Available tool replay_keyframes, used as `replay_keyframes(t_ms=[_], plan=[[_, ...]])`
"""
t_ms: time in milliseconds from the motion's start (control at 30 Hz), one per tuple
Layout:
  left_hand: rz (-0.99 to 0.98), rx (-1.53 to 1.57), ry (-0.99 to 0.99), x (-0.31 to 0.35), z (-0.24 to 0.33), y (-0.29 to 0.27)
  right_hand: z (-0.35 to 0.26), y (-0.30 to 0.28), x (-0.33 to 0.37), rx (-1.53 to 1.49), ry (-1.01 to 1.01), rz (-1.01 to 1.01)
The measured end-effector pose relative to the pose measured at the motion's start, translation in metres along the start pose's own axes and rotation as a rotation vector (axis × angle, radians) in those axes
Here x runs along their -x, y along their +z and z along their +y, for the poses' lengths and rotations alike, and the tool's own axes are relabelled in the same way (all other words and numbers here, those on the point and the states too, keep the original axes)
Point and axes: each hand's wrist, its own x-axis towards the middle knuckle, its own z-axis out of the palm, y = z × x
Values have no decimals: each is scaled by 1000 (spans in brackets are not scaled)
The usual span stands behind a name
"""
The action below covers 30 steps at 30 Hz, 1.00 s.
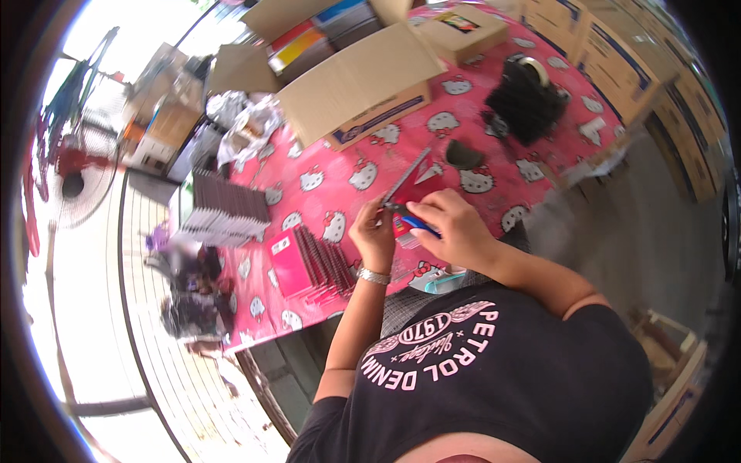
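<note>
My right hand (457,233) is closed around blue-handled pliers (419,224), whose dark jaws reach toward my left fingers. Pinched in my left hand (375,234) is the near end of a long, thin grey strip (407,176), possibly a notebook's spiral binding; it slants away over the table. A reddish, flat piece beside the strip is blurred and partly hidden by my hands. Left of my left hand lies a fanned stack of pink notebooks (296,261). Farther left stands a row of dark-edged notebooks (225,204).
The pink patterned tablecloth (324,160) covers the table. An open carton (363,85) with colourful contents stands at the back, next to a closed box (465,32). A black bundle (527,100) and a dark green piece (464,155) lie to the right. Cartons (614,65) are stacked beyond.
</note>
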Motion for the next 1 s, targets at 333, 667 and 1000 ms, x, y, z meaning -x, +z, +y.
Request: replay_keyframes(t_ms=[333, 667, 1000], plan=[[174, -117, 118, -2, 26, -22, -14, -3, -17, -32, -139, 20], [300, -358, 375, 4, 45, -66, -18, -2, -34, -1351, 556, -584], [206, -855, 380, -37, 108, -192, 136, -36, 26, -309, 357, 1]])
